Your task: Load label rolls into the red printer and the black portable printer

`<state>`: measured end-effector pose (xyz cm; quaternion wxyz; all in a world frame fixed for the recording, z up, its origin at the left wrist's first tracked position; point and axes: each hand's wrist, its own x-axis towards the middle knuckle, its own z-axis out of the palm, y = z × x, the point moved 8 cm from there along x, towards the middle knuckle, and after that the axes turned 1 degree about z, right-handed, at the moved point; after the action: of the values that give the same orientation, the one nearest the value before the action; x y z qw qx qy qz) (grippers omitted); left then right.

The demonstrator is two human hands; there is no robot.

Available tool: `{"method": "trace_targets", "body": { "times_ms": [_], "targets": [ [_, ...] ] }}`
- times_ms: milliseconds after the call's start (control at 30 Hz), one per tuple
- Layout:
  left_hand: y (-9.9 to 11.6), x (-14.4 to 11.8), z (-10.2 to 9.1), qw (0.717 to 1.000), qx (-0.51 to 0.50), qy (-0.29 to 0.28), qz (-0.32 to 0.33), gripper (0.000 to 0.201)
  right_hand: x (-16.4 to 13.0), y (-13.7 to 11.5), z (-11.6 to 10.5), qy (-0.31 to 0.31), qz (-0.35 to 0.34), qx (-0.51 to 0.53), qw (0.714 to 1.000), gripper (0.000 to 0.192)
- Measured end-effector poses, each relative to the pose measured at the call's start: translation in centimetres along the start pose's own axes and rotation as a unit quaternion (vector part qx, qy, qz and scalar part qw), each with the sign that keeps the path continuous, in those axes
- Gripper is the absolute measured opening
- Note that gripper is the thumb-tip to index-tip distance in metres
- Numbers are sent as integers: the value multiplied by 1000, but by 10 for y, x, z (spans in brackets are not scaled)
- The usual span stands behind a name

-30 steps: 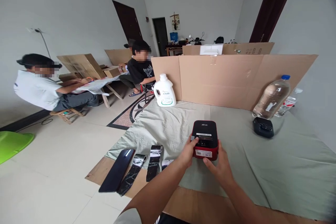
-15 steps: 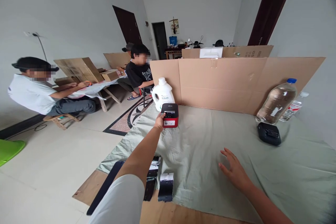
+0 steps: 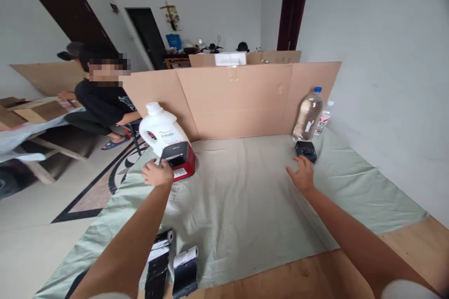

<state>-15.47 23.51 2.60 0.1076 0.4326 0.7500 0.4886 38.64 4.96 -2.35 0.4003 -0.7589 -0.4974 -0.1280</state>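
Note:
My left hand (image 3: 157, 173) is at the left side of a red and black boxy device (image 3: 178, 160), perhaps a small label printer, with its fingers apart and its thumb close to the casing. Right behind that device stands a white detergent jug (image 3: 160, 126) with a handle. On the other side, my right hand (image 3: 302, 176) reaches out, thumb and fingers spread, just in front of a small black device (image 3: 306, 150); whether the fingertips touch it I cannot tell. Two partly unrolled black and white rolls (image 3: 185, 272) (image 3: 157, 264) lie near the front edge.
A green-grey cloth (image 3: 242, 196) covers most of the wooden table (image 3: 280, 282). A cardboard panel (image 3: 242, 100) stands along the back. Behind the black device are a large blue-capped bottle (image 3: 309, 114) and a smaller bottle (image 3: 324, 119). A person in black (image 3: 101, 98) sits at the left.
My left hand has loosened from the red and black device, which stays in front of the jug. My right hand has moved forward to the black device. The view has turned right.

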Motion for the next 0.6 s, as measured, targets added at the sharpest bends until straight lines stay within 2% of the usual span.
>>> {"method": "trace_targets", "body": {
  "times_ms": [67, 133, 233, 300, 367, 433, 533, 600],
  "targets": [
    [27, -35, 19, 993, 8, -59, 97, 35, 36, 25, -2, -9, 61, -79, 995, 53],
    [49, -95, 50, 960, -33, -197, 197, 33, 60, 48, 5, -62, 132, -130, 981, 64],
    [56, -202, 83, 896, -110, -359, 237, 38, 66, 78, 20, -142, 231, -157, 950, 78],
    [50, -269, 95, 861, -100, -433, 248, 44, 62, 87, 29, -172, 236, -160, 943, 77],
    [44, -323, 96, 826, -58, -475, 297, 48, 57, 89, 31, -176, 209, -161, 948, 71],
    [39, -363, 89, 774, -17, -518, 364, 50, 49, 90, 24, -157, 191, -163, 955, 67],
    [30, -389, 73, 703, 70, -532, 466, 53, 28, 95, 3, -117, 186, -164, 962, 66],
    [23, -392, 63, 675, 119, -517, 513, 54, 7, 97, -15, -93, 171, -158, 968, 67]
  ]
}}
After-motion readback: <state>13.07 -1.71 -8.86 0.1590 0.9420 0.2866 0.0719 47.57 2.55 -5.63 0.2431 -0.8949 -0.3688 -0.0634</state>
